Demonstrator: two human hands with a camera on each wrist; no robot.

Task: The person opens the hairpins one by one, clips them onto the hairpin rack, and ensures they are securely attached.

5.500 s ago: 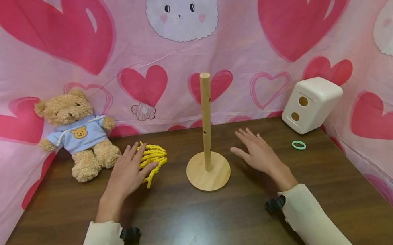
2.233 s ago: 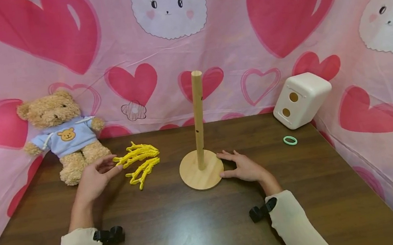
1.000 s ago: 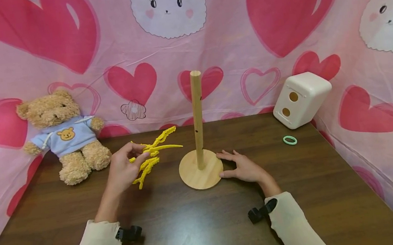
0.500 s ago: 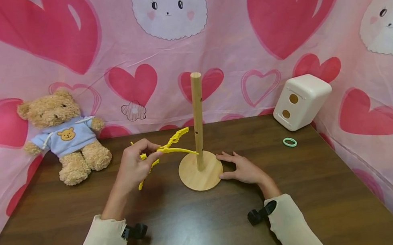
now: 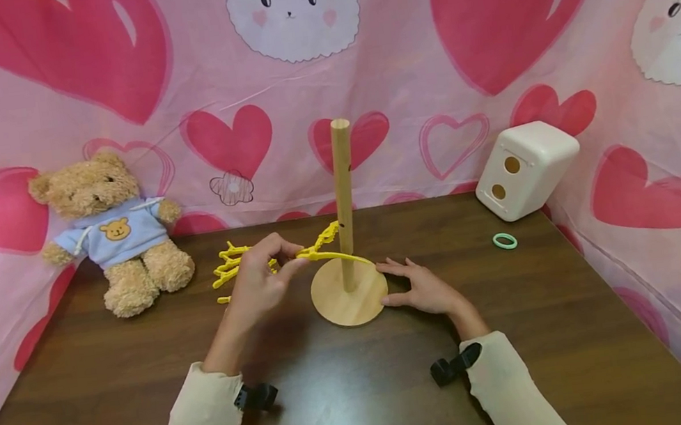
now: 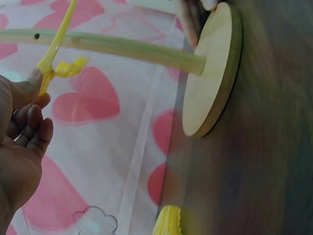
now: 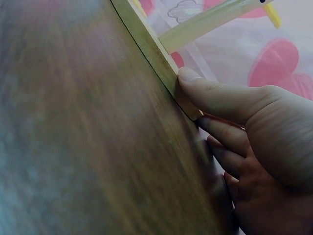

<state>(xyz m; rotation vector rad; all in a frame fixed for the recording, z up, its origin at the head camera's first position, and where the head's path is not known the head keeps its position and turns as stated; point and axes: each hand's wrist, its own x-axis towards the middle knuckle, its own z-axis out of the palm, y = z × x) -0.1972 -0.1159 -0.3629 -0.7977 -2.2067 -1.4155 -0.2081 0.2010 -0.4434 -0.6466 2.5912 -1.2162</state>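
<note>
The left hand point(image 5: 260, 281) pinches a yellow clip point(image 5: 315, 252) by the wooden pole point(image 5: 342, 170). The right hand point(image 5: 423, 291), thumb and fingers apart, touches the round base point(image 5: 340, 307).

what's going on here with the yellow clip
A person's left hand pinches a yellow clip, its prongs spread apart at the post of a wooden stand; contact is hard to judge. The right hand holds the edge of the stand's round base. More yellow clips lie on the table beside the left hand.

No legible text, labels, brands, numbers or signs in any of 3 views.
</note>
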